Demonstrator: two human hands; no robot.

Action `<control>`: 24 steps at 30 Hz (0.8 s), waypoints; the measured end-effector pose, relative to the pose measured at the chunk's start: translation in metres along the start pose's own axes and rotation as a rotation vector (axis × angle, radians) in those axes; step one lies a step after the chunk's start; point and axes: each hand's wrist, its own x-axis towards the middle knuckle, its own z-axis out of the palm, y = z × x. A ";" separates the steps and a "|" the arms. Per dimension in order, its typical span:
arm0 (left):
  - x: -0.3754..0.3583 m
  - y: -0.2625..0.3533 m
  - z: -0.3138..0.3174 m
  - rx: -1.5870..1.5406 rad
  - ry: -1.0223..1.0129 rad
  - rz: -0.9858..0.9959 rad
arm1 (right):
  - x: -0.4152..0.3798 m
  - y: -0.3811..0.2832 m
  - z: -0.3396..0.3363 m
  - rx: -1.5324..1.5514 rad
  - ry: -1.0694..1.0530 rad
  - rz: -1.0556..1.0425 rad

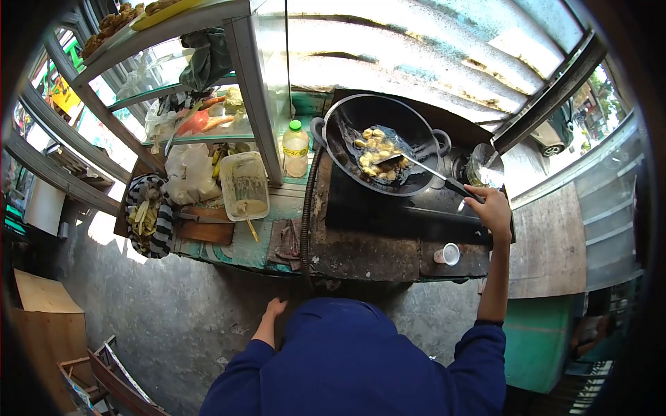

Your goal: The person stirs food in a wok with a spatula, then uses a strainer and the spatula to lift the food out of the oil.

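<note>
Head view: two hands, both the wearer's. Right hand [491, 210] closed round the black handle of one spatula [454, 186]; arm stretched forward over the stove's right side. Spatula's blade rests low in one black wok [355, 114], touching the food. Left hand [277, 306] hangs low, near the counter's front edge; too small to tell whether its fingers are curled or spread.

Wok: one, two loop handles, on the stove [374, 225]. Inside, in bubbling oil, a cluster of pale golden pieces [374, 142]; a dozen or more, overlapping, exact count not possible.

Right of wok, just beside: one see-through container [483, 165]. Nearer the wearer, at the stove's front right: one small white cup [450, 254].

Left of stove: one ribbed hose [307, 215] along its edge; one green-capped bottle [295, 149], upright; one plastic tub [266, 182] with pale batter and one yellow-tipped stick leaning out; one brown cloth [284, 243]; one board [211, 233] with one knife [199, 218] across it; one striped cloth [164, 218] at far left.
</note>
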 end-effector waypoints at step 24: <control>0.000 -0.003 0.005 -0.062 -0.058 -0.044 | -0.008 -0.002 -0.002 -0.021 0.019 0.073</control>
